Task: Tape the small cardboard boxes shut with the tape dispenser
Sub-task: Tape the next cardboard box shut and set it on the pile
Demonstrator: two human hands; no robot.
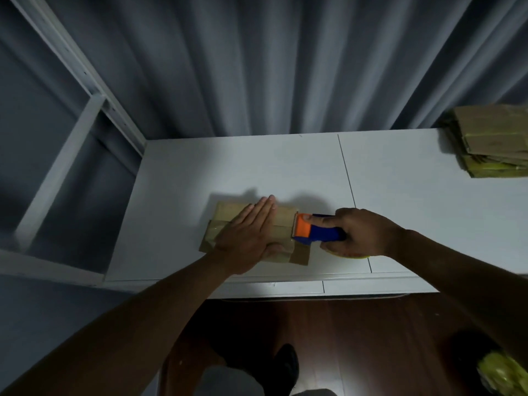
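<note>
A small brown cardboard box lies on the white table, near its front edge. My left hand rests flat on top of the box, fingers together and stretched out. My right hand grips a blue and orange tape dispenser, whose orange toothed end touches the box's right edge. Shiny tape shows on the box's left side, and a yellow roll edge peeks out under my right hand.
A stack of flattened cardboard boxes with yellow tape sits at the table's back right. A grey curtain hangs behind the table, and a white metal frame stands at the left. Below are a wood floor and a yellow-wrapped bundle.
</note>
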